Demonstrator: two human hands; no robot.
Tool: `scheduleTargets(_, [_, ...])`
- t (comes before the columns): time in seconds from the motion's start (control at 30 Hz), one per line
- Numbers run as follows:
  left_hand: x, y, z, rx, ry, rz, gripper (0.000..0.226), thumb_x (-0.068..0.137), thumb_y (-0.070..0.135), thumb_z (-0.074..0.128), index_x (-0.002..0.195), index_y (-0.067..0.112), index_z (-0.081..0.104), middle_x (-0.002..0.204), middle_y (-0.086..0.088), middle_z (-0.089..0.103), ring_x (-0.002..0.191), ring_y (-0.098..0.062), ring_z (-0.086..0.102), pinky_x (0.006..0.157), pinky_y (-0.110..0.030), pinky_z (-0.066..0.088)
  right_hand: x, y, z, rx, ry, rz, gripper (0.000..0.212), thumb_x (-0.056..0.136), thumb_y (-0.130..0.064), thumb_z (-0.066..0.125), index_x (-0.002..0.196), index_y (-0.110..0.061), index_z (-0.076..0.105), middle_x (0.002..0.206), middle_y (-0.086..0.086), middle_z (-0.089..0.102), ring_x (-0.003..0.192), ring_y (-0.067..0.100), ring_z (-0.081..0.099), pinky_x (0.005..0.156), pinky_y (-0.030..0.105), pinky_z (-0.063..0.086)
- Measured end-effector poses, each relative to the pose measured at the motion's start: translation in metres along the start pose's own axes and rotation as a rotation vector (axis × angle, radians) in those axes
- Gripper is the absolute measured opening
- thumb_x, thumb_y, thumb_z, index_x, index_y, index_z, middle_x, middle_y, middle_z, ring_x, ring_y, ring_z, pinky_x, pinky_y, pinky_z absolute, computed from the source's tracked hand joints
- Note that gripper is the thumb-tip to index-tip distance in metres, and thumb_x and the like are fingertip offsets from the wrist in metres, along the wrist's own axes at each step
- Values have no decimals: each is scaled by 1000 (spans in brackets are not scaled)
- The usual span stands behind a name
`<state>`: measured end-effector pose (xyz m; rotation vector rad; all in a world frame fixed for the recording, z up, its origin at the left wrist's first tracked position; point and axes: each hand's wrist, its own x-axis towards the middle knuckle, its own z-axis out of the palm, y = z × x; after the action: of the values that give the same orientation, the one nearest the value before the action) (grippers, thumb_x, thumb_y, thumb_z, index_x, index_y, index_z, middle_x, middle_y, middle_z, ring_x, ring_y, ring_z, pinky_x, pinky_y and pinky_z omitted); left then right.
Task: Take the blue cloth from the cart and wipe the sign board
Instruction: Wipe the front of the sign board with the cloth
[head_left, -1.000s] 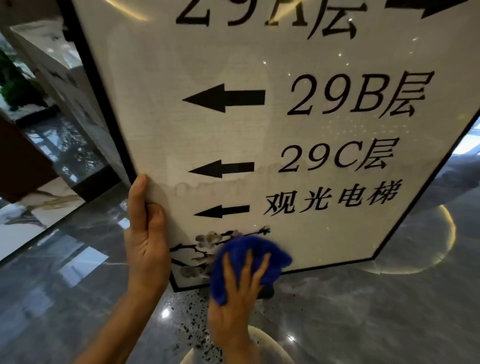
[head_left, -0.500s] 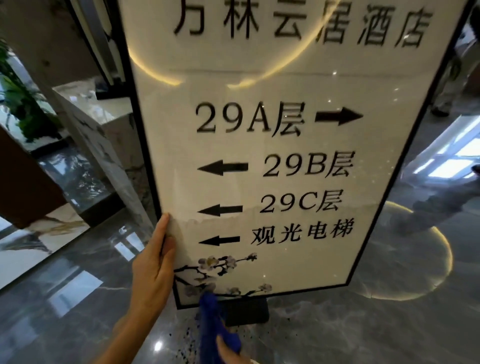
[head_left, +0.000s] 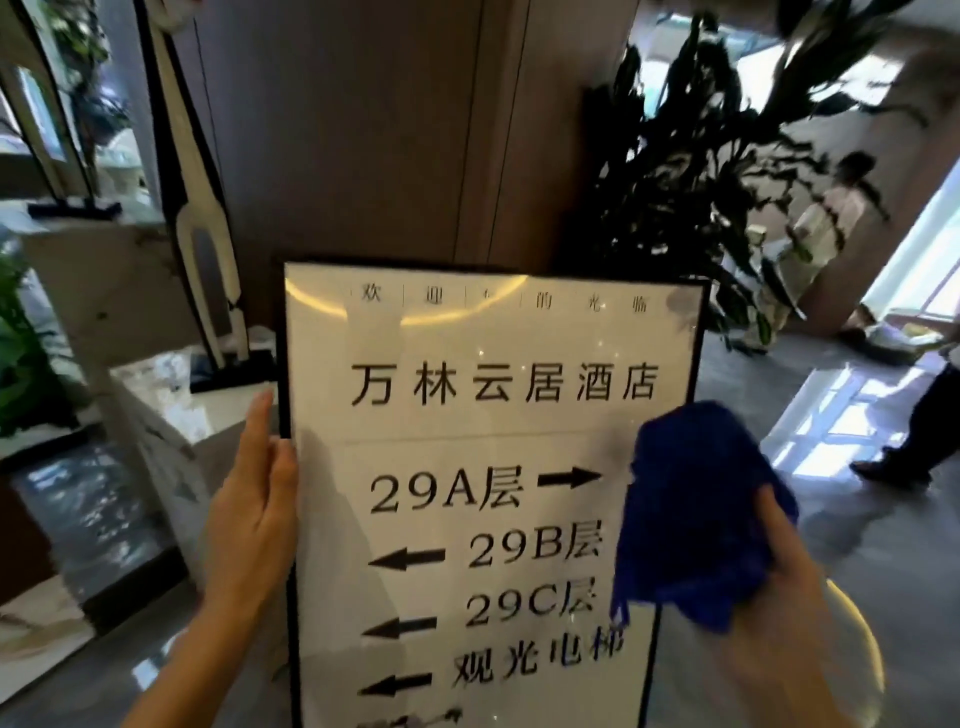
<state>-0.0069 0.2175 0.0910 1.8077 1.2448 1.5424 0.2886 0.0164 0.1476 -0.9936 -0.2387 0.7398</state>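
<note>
Now both hands are at the sign board (head_left: 493, 415), one on each side edge.

Left hand (head_left: 249, 525) lies along the board's left frame, fingers (head_left: 258, 431) straight and pointing up, thumb on the face. Right hand (head_left: 795, 571) clenches the bunched blue cloth (head_left: 696, 509) at the right edge, beside the "29A" arrow; whether the cloth touches the face, I cannot tell. A dark leafy plant (head_left: 696, 156) stands behind.

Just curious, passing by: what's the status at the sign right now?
Left hand steadying sign board by its left edge, fingers straight. Right hand grips blue cloth at the right edge. Nothing blocking the board face.
</note>
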Motion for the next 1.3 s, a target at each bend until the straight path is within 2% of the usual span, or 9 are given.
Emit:
scheduleTargets(0.07, [21,10,9,1,-17,29,53,91,73,25,142,67,12,117,-1,63,86,-17,62,69,-38,52,15,-27,7,-9,-85,-120,48,100,-48,38,91,-28,81,94,2,78,76,14,75,59,32,62])
scheduleTargets(0.23, [33,8,25,22,34,66,49,91,69,23,139,71,10,91,3,57,64,2,51,57,-16,40,59,-39,59,-373,-46,-488,34,87,-58,55,102,-35,75,78,-13,75,69,3,70,54,19,54])
scheduleTargets(0.3, [32,4,27,27,53,69,46,92,68,24,136,74,10,85,8,55,63,4,49,55,-14,39,78,-25,69,-636,-6,-684,54,85,-68,50,132,-42,54,114,-20,67,101,0,64,83,23,53])
scheduleTargets(0.4, [31,2,30,57,53,93,46,99,57,31,134,75,9,80,9,59,59,3,50,59,-18,43,105,-4,89,-1029,-41,-1077,55,99,-40,37,148,-55,15,153,-41,6,150,0,8,124,32,3])
scheduleTargets(0.47, [34,2,31,100,36,99,52,99,46,34,135,75,8,97,9,59,64,9,45,69,-22,44,118,13,100,-1119,95,-1094,58,97,-41,33,151,-45,13,157,-31,-1,153,18,2,121,57,-5])
scheduleTargets(0.63, [36,-5,30,128,14,53,59,100,39,36,134,76,5,103,-17,70,61,12,40,57,-9,30,92,67,158,-1303,98,-1157,64,93,-41,36,154,-37,16,162,-10,10,152,29,4,114,72,1])
scheduleTargets(0.83, [34,-6,27,47,-3,127,56,102,41,36,131,79,6,79,31,45,48,7,55,47,-7,44,27,143,227,-1532,-160,-1344,73,90,-58,32,155,-39,5,166,-10,2,153,31,3,112,71,2])
scheduleTargets(1.03, [35,-7,25,-66,-18,78,53,96,44,34,136,73,15,90,34,46,64,12,61,53,-9,46,27,136,222,-1584,-381,-1466,74,91,-57,40,155,-41,8,166,-13,2,154,24,-1,116,59,-12])
scheduleTargets(1.3, [35,-14,29,-107,-6,25,54,86,71,29,138,71,14,89,29,46,70,5,51,63,-14,36,118,27,118,-1562,-68,-1285,64,94,-49,35,154,-41,14,166,-2,8,154,22,1,119,62,2])
